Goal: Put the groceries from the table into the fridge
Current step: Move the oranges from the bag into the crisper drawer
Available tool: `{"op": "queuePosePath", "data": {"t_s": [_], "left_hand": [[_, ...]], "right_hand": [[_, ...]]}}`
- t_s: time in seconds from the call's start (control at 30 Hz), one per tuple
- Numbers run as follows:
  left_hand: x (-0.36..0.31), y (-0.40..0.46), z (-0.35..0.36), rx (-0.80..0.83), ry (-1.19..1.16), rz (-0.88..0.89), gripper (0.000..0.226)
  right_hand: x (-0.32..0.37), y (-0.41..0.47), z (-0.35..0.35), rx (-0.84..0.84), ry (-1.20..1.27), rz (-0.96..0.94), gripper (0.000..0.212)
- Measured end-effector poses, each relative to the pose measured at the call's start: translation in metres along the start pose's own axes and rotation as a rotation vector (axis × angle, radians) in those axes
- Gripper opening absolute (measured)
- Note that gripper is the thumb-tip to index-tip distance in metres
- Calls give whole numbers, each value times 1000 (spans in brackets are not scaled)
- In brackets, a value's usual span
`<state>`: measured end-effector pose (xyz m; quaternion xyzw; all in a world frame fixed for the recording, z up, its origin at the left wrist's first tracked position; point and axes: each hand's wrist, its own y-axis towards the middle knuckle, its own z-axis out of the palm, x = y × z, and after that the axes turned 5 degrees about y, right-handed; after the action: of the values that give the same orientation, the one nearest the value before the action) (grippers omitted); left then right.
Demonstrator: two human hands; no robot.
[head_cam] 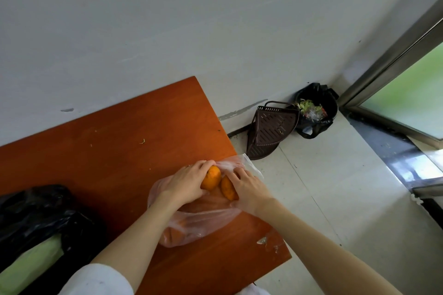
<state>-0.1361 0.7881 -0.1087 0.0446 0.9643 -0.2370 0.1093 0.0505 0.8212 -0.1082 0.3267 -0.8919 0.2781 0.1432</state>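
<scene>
Two oranges at centre frame, both showing at the mouth of a thin clear plastic bag [199, 220] on the orange-brown table [124, 141]. Left hand [185, 183] curled round the rounder orange [211, 177], fingers wrapped over its top, thumb side hidden. Right hand [248, 190] just right of it, fingertips curled on the bag's upper edge, apparently pinching the film beside the second orange [228, 188], which lies with its long axis running from upper left to lower right. More orange fruit dimly visible lower in the bag, toward lower centre. Left hand nearer the rounder fruit; probably lifting it out through the opening next. Black bag [36, 213] with something pale green at lower left. No fridge in view.
</scene>
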Motion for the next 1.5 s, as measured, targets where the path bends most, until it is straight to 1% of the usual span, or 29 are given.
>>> {"op": "queuePosePath", "data": {"t_s": [0.1,0.2,0.3,0.4,0.53,0.6,0.67,0.83,0.97,1.07,1.13,1.27,1.4,1.5], "left_hand": [[1,-9,-2,-3,-100,-34,77],[1,-23,-6,-64,-169,-67,74],[0,-38,-12,-163,-304,-116,73],[0,-48,-14,-244,-467,-103,74],[-11,-65,-21,-320,-529,-50,74],[-22,-80,-23,-359,-500,10,73],[-32,-98,-17,-363,-495,89,73],[-49,-138,8,-266,-475,204,82],[-84,-166,8,-187,-411,321,75],[-122,-184,6,-210,-304,430,74],[-152,-199,7,-230,-286,509,71],[-213,-226,28,-124,-323,685,75],[-277,-268,59,-105,-263,824,79],[-331,-307,88,-93,-241,881,81]], "right_hand": [[-1,-1,5,-16,36,-18,95],[2,-11,5,-73,98,-24,86],[9,-24,0,-209,226,-12,84],[20,-39,-10,-351,356,37,84],[34,-65,-15,-464,498,118,82],[40,-83,-8,-519,520,161,82],[48,-105,4,-576,539,227,82],[74,-174,47,-715,564,430,74],[90,-240,68,-783,531,543,77],[98,-292,80,-893,533,649,79],[101,-328,88,-957,530,720,79],[108,-401,110,-1079,502,836,80],[114,-483,143,-1196,509,945,81],[122,-552,170,-1266,521,1010,77]]}}
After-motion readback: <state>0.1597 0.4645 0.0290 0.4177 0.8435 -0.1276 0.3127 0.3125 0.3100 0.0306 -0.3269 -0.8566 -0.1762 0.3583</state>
